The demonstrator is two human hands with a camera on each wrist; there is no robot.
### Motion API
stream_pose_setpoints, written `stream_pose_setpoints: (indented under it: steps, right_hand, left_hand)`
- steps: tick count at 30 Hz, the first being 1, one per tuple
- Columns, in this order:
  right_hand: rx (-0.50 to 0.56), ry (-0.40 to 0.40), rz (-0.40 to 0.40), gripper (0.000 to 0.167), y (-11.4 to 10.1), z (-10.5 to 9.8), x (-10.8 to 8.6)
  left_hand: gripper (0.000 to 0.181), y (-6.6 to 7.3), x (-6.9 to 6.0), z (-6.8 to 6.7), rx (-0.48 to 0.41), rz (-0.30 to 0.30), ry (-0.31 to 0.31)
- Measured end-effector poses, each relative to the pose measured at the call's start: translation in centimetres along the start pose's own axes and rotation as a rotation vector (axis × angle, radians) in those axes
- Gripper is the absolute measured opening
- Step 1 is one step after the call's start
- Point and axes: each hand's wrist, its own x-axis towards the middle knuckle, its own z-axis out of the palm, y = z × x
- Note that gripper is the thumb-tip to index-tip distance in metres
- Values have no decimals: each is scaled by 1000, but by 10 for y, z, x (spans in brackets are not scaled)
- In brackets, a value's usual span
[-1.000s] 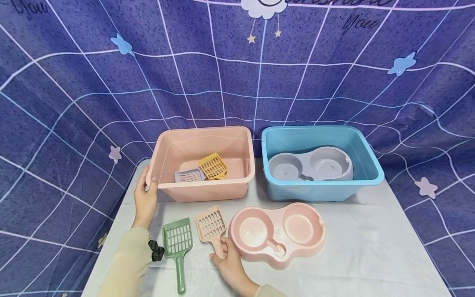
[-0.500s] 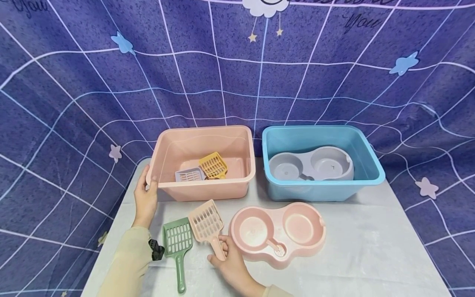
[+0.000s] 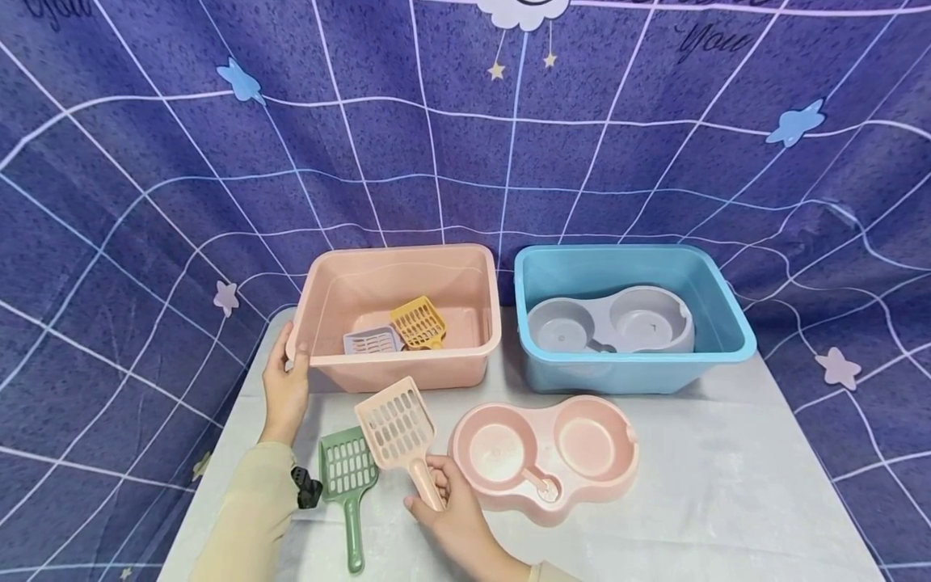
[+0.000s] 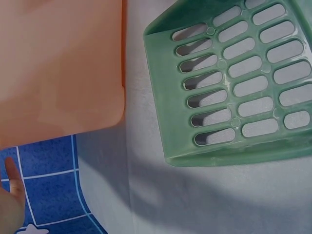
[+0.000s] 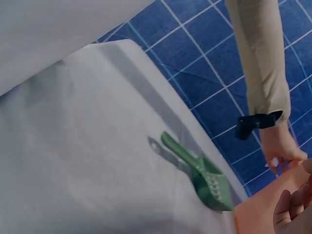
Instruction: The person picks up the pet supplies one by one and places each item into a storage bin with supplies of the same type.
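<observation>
Peach scoop (image 3: 398,454): in front of pink tub (image 3: 436,369); right grip (image 3: 461,517) holds its handle. Left grip (image 3: 286,396): pinches pink tub's near left corner. Green scoop (image 3: 350,491): on desk (image 3: 727,469), before pink tub's left end.

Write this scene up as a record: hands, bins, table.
Left hand: holds the pink bin at its left side
Right hand: holds the peach scoop
Inside pink bin: yellow scoop and lavender-gray scoop
Inside blue bin: gray double bowl
On table: green scoop and pink double bowl
</observation>
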Motion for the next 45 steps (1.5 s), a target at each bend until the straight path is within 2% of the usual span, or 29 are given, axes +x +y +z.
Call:
stream_pose_setpoints:
  steps: [10, 21, 29, 37, 45]
  right_hand:
    - [48, -15, -86, 52, -25, -7, 2]
    - [48, 10, -105, 52, -38, -12, 9]
    - [43, 28, -112, 53, -56, -16, 12]
    - [10, 72, -158, 53, -71, -21, 27]
    - [185, 87, -175, 48, -82, -20, 41]
  left_hand:
    - [52, 0, 2, 1, -20, 21, 3]
    - [52, -2, 3, 1, -32, 15, 3]
    - [52, -3, 3, 1, -30, -4, -4]
    - [52, -4, 3, 1, -30, -5, -5]
    - [51, -3, 2, 1, -40, 8, 6]
